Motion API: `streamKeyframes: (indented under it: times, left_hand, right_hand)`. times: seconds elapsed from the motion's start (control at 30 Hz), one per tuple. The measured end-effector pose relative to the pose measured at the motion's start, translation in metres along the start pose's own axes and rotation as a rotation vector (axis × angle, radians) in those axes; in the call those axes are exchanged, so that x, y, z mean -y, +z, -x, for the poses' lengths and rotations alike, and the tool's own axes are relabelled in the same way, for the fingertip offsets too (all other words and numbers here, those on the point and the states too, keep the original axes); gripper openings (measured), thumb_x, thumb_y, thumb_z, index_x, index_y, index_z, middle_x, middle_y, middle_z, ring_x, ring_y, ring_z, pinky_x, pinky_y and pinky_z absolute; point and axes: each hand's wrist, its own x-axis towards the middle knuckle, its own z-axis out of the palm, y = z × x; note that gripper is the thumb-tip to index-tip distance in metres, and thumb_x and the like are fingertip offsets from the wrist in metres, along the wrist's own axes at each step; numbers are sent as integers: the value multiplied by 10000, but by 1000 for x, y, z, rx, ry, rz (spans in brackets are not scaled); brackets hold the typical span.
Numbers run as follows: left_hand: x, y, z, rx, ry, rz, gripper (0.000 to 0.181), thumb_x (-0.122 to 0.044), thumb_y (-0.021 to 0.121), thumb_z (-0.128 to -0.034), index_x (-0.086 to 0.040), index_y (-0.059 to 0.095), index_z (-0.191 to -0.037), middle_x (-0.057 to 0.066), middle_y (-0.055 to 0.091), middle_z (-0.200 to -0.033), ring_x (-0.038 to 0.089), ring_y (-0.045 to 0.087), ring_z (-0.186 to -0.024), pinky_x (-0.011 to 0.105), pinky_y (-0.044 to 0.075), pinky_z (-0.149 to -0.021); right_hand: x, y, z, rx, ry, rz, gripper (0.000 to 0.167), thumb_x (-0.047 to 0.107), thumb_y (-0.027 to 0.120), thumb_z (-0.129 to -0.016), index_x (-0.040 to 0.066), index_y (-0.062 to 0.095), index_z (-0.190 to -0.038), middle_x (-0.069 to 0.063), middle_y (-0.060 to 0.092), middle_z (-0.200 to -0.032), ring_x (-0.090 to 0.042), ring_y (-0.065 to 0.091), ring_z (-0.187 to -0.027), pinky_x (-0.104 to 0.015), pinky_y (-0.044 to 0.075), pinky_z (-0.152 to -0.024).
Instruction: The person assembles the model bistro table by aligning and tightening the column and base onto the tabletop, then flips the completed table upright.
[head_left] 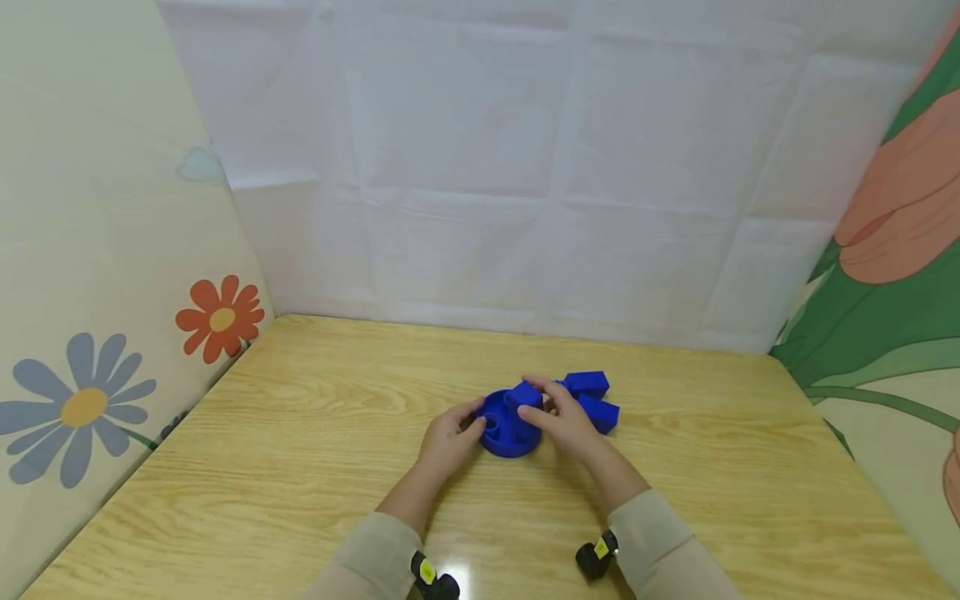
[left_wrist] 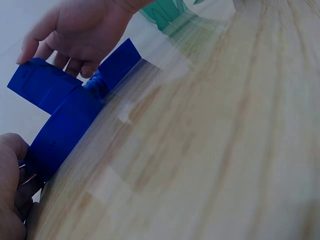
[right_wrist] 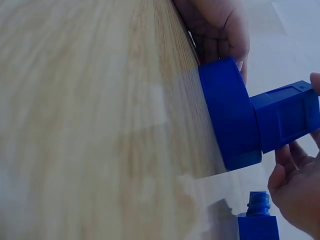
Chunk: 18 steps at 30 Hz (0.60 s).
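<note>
A round blue base (head_left: 510, 443) with raised rings inside lies on the table, and my left hand (head_left: 447, 442) grips its left rim. A block-shaped blue piece (head_left: 527, 395) stands upright in the base, pinched by my right hand (head_left: 562, 421) between thumb and fingers. In the right wrist view the blue piece (right_wrist: 287, 117) meets the open side of the base (right_wrist: 230, 115); its lower end is hidden inside. The left wrist view shows my left hand (left_wrist: 11, 185) at the rim of the base (left_wrist: 65, 132).
Two more blue pieces (head_left: 587, 384) (head_left: 599, 413) lie on the table just right of my right hand. One has a threaded end (right_wrist: 258, 204) in the right wrist view. A white cloth (head_left: 465, 208) hangs behind the wooden table (head_left: 315, 400), with flower-patterned cloths at both sides.
</note>
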Motion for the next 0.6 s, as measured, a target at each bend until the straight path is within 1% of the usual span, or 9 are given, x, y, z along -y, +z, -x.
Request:
streamKeyframes:
  times: [0.1, 0.17, 0.2, 0.27, 0.4, 0.43, 0.6]
  left_hand:
    - [1, 0, 0, 2, -2, -2, 387, -149, 601, -945, -10, 612, -1305, 191, 614, -1326, 354, 565, -1252, 482, 449, -1055]
    - [2, 0, 0, 4, -5, 1, 388, -153, 601, -946, -12, 611, -1308, 186, 614, -1329, 349, 564, -1255, 477, 449, -1058]
    - [2, 0, 0, 5, -3, 1, 388, -154, 599, -948, -12, 609, -1309, 186, 613, -1330, 349, 563, -1257, 476, 449, -1058]
    - [3, 0, -1, 6, 0, 2, 388, -154, 598, -949, -9, 608, -1309, 185, 613, -1330, 349, 562, -1259, 476, 447, -1060]
    - [3, 0, -2, 3, 8, 0, 384, -152, 600, -946, -10, 614, -1302, 185, 618, -1324, 350, 563, -1257, 475, 445, -1062]
    - [4, 0, -2, 5, 11, -2, 381, -150, 599, -946, -9, 616, -1300, 185, 619, -1322, 350, 564, -1255, 475, 446, -1061]
    - [4, 0, -1, 12, 13, -17, 377, -146, 594, -943, -19, 621, -1297, 176, 623, -1321, 345, 563, -1258, 472, 446, -1061]
  right_hand:
    - [-1, 0, -1, 22, 39, -53, 553, 284, 659, -933, 188, 477, -1446, -95, 511, -1416, -264, 501, -1144, -357, 471, -886]
    - [-2, -1, -1, 38, 51, -85, 567, 286, 656, -938, 181, 457, -1459, -99, 497, -1449, -276, 503, -1203, -397, 483, -946]
    - [2, -2, 1, 46, 55, -102, 569, 270, 650, -944, 161, 447, -1464, -115, 489, -1460, -294, 503, -1221, -424, 482, -969]
    - [2, -2, 0, 54, 55, -130, 574, 252, 653, -944, 142, 440, -1466, -134, 487, -1461, -310, 505, -1238, -447, 476, -995]
    - [0, -2, -1, 42, 64, -151, 578, 238, 672, -933, 149, 447, -1457, -162, 509, -1430, -317, 513, -1232, -438, 487, -979]
    - [-5, -2, -3, 35, 63, -151, 579, 254, 676, -930, 165, 449, -1455, -157, 521, -1417, -308, 517, -1223, -425, 492, -964]
    - [-11, -2, -3, -5, 73, -178, 535, 240, 662, -939, 172, 477, -1436, -167, 542, -1389, -304, 515, -1231, -389, 476, -949]
